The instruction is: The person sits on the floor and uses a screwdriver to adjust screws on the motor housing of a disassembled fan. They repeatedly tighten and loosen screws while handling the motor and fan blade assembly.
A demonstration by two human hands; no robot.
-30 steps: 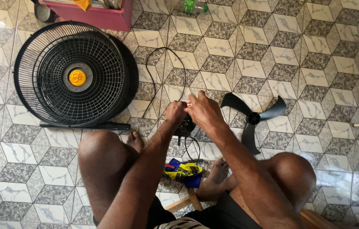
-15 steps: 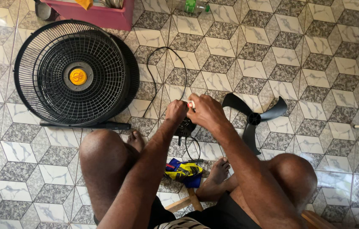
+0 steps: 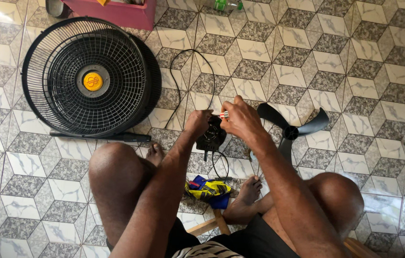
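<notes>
Your left hand [image 3: 197,122] grips the black fan motor [image 3: 211,136] above the tiled floor [image 3: 355,71]. Your right hand [image 3: 240,119] pinches a small screwdriver [image 3: 223,115] against it. Fan blade [image 3: 291,129] lies just right.

Small black fan motor [image 3: 210,136], dark vented housing, held up off the tiled floor between both knees, roughly upright. Thin black cord runs from its underside down to the floor and loops away across the tiles. Small screwdriver [image 3: 223,115] with red-and-white handle, lying near level, tip end at the top of the motor, mostly hidden in the grip.
</notes>
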